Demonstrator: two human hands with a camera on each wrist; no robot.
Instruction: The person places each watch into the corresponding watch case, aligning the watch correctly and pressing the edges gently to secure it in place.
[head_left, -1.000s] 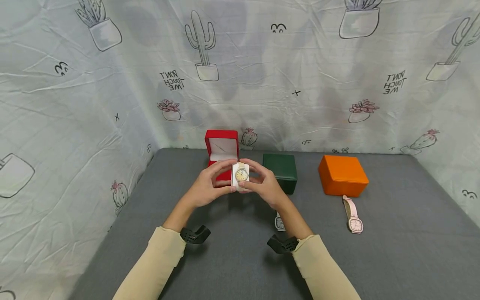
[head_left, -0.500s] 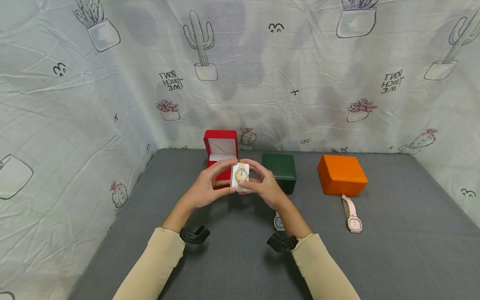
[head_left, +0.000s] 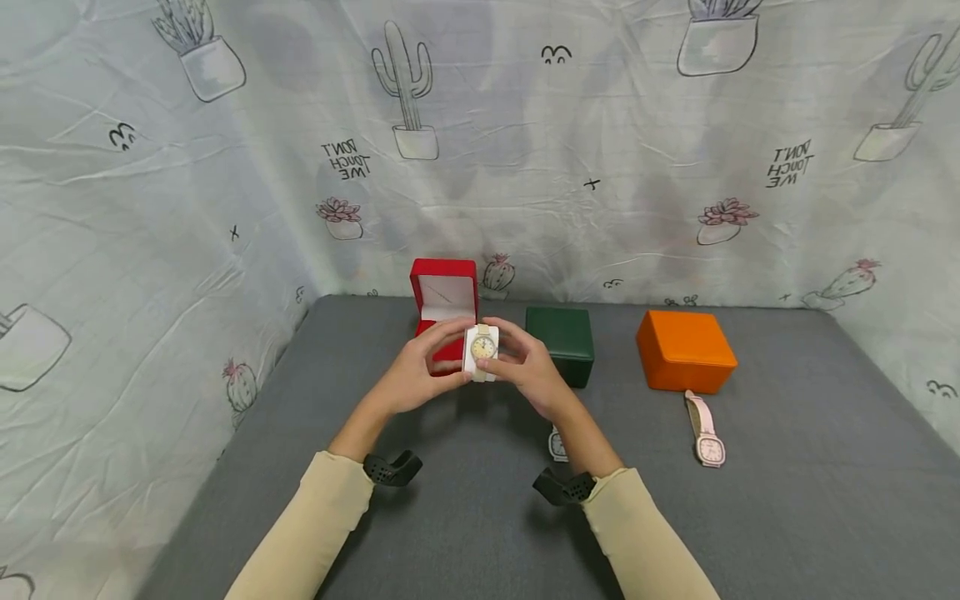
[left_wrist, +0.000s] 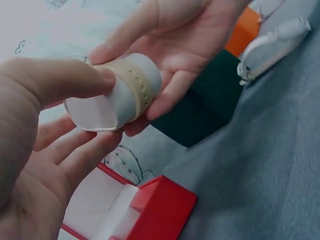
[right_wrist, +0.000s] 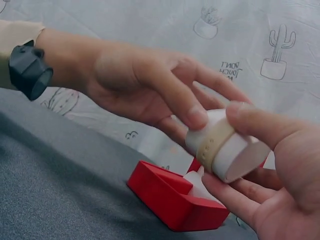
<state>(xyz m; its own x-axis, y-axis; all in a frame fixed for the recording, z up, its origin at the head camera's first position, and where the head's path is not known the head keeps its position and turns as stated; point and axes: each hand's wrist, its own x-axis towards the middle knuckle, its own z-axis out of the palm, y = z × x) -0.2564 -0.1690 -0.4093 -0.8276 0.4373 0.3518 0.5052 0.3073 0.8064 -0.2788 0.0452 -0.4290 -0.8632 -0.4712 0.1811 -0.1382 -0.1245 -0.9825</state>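
A cream-strapped watch [head_left: 483, 347] is wrapped round a white watch cushion [left_wrist: 92, 114], its round dial facing up toward the head camera. From the left side, my left hand [head_left: 408, 375] holds the cushion between thumb and fingers. Opposite it, my right hand [head_left: 534, 379] grips the other side, its thumb on the strap just below the dial. In the right wrist view the punched end of the strap [right_wrist: 215, 146] lies flat round the cushion. Behind the hands stands an open red watch box [head_left: 444, 268] with a white lid lining; its base is partly hidden by the left hand.
A closed green box [head_left: 558, 323] stands right of the hands, with an orange box [head_left: 684, 343] farther right. A pink watch [head_left: 707, 442] lies before the orange box. Another watch [head_left: 557, 447] is partly covered by the right forearm. A patterned cloth hangs behind the grey table [head_left: 480, 533].
The right thumb has shifted very slightly on the strap. Otherwise the hands, cushion and watch stay in place.
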